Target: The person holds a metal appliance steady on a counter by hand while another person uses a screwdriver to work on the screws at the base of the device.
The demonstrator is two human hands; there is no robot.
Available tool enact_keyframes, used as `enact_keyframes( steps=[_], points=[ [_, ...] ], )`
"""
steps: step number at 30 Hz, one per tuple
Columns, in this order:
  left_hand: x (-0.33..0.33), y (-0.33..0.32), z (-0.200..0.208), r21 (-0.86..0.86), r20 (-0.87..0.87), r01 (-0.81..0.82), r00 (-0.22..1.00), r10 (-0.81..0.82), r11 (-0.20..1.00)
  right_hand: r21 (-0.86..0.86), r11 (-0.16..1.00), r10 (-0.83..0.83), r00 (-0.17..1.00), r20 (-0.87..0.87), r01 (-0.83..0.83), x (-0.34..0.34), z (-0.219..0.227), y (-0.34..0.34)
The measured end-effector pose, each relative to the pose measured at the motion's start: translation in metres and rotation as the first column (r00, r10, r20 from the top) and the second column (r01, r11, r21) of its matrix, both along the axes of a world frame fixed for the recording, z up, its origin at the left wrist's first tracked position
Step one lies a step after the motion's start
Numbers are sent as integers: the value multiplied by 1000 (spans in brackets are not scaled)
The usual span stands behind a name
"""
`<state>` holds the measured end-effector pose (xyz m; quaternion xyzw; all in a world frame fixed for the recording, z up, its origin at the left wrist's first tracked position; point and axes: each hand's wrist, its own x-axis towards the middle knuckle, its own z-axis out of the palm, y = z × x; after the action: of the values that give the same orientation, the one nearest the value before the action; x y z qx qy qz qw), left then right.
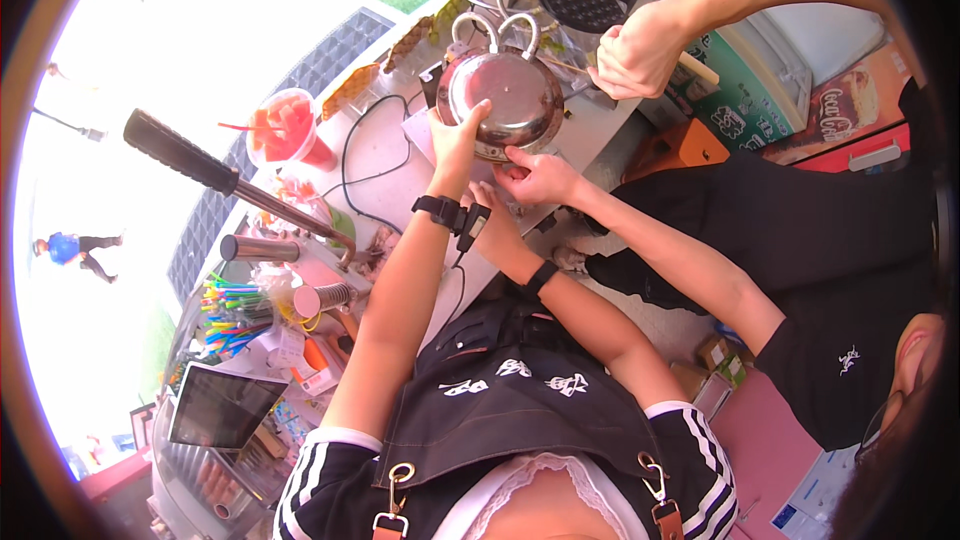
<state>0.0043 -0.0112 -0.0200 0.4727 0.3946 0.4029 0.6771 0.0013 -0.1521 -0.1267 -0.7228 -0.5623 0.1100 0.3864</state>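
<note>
My left hand (458,135) grips a shiny metal pot (507,100), its thumb across the base. The pot is tilted with its round bottom toward me, two looped handles at its far side. Just below the pot, my right hand (492,230) reaches up with fingers extended, partly hidden behind the strap on my left wrist; I see nothing held in it. A co-worker's hand (545,178) pinches the pot's near rim from the right. That person's other hand (632,52) is closed around a thin stick beside the pot.
A white counter (385,165) runs under the pot, with a black cable on it. At left stand a cup of red fruit (285,130), a long-handled press (250,190), colourful straws (235,315) and a screen (225,405). A black waffle iron (580,5) sits open at the far side.
</note>
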Motion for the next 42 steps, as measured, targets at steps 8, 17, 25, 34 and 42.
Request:
enact_keyframes(
  steps=[8, 17, 25, 34, 42],
  points=[
    [-1, -4, 7, 11, -25, -9, 1000, 9, 1000, -45, 986, -121, 876, 467, 160, 6, 9, 25],
    [-1, -5, 10, -6, 36, 11, 999, -11, 1000, 70, 996, -75, 921, 383, 52, 7, 14, 18],
    [-4, -8, 13, -52, 32, 38, 999, -37, 998, 95, 994, -77, 948, 308, 50, -2, 3, 5],
    [-1, -5, 8, -68, -34, 60, 997, -63, 996, 108, 993, -43, 999, -32, 47, -1, 55, -43],
    [-3, -4, 10, -46, -43, 60, 997, -62, 997, 344, 936, -60, 997, -55, 76, 3, 155, -77]
  ],
)
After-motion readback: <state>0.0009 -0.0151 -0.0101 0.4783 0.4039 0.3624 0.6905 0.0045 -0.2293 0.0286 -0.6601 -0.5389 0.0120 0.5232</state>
